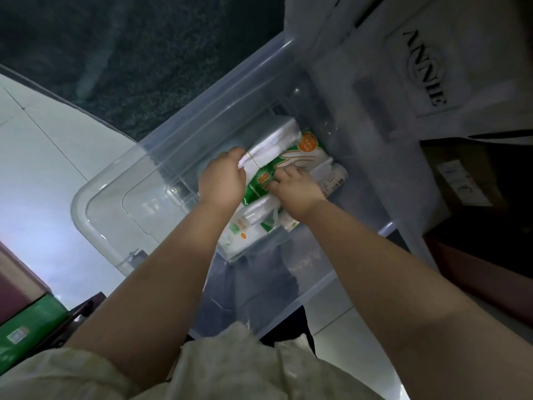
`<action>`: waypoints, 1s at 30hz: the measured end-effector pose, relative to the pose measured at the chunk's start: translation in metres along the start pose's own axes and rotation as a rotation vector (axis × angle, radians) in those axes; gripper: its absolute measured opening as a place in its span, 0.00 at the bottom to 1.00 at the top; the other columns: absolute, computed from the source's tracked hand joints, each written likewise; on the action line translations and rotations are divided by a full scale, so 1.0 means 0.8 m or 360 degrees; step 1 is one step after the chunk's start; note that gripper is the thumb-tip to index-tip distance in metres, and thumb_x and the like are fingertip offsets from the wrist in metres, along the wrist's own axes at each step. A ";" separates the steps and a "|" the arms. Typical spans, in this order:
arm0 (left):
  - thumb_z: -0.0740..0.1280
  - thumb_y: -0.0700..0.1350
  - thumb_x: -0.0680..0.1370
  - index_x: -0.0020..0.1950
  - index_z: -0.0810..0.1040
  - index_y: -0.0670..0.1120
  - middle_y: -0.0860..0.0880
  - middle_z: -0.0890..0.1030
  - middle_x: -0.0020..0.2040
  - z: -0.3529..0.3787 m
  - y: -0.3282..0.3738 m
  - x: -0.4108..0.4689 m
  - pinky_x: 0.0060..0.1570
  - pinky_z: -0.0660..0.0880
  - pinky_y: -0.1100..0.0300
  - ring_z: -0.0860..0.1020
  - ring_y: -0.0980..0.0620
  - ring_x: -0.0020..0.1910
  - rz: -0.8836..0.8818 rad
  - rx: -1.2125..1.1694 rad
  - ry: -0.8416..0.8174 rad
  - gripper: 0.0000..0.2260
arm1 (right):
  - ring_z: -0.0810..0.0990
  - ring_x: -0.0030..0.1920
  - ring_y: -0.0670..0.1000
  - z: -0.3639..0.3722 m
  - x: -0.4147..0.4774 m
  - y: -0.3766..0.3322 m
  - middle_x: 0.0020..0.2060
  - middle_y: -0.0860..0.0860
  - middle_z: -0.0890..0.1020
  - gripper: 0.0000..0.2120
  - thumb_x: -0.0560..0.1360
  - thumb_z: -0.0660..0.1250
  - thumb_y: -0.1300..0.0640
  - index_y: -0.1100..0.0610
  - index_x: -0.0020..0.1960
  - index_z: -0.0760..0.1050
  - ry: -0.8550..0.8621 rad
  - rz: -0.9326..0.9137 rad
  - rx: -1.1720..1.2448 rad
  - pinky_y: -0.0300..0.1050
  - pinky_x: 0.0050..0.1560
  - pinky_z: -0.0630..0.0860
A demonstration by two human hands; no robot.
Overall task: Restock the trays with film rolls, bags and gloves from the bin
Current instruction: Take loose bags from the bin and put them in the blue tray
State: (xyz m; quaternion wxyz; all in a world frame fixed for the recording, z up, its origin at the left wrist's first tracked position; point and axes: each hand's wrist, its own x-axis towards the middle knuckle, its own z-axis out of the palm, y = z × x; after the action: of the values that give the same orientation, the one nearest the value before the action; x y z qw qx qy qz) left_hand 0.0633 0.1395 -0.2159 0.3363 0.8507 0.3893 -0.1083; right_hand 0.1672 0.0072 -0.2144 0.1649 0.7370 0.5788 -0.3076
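Both my hands reach down into a clear plastic bin [202, 116] on the floor. My left hand [222, 179] grips the edge of a bundle of clear plastic bags [271, 142] tied with a band. My right hand [294, 184] presses its fingers onto a green and white glove pack [291, 160] lying on top of the pile. A white film roll [336, 177] lies at the right of the pile. More white packs [245, 229] sit below my hands.
The bin's clear lid [115, 203] hangs open at the left over a pale tiled floor [37, 157]. A dark carpet [138, 53] lies beyond. A white box marked ANNIE [450, 67] stands at the right, brown cartons [467, 180] below it. A green box [26, 330] sits at bottom left.
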 end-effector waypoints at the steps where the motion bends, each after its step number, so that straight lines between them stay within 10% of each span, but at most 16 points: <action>1: 0.61 0.41 0.77 0.67 0.72 0.49 0.41 0.80 0.56 -0.011 0.009 -0.006 0.45 0.71 0.53 0.78 0.39 0.51 0.0025 0.0003 0.0016 0.18 | 0.67 0.62 0.59 -0.012 -0.012 0.000 0.59 0.57 0.71 0.22 0.69 0.66 0.66 0.57 0.61 0.71 0.0048 -0.0009 0.0040 0.54 0.63 0.65; 18: 0.64 0.42 0.74 0.56 0.77 0.52 0.48 0.81 0.49 -0.189 0.263 -0.203 0.43 0.75 0.52 0.78 0.44 0.47 0.0839 0.0199 -0.0132 0.12 | 0.72 0.35 0.54 -0.158 -0.355 -0.055 0.35 0.53 0.76 0.11 0.62 0.61 0.68 0.56 0.41 0.76 0.1399 0.0604 -0.0144 0.48 0.38 0.68; 30: 0.61 0.50 0.76 0.55 0.77 0.58 0.56 0.81 0.48 -0.068 0.445 -0.517 0.43 0.76 0.55 0.78 0.54 0.45 0.1630 0.0139 -0.0363 0.10 | 0.77 0.38 0.56 -0.004 -0.701 -0.091 0.40 0.52 0.82 0.09 0.68 0.66 0.66 0.57 0.45 0.80 0.2022 0.1291 -0.0307 0.50 0.44 0.68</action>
State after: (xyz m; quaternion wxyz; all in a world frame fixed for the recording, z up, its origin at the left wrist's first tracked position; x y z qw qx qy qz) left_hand 0.0422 -0.2364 0.1831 0.3507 0.9279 -0.1203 -0.0382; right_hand 0.0195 -0.3927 0.1573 -0.0362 0.9098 0.2705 0.3127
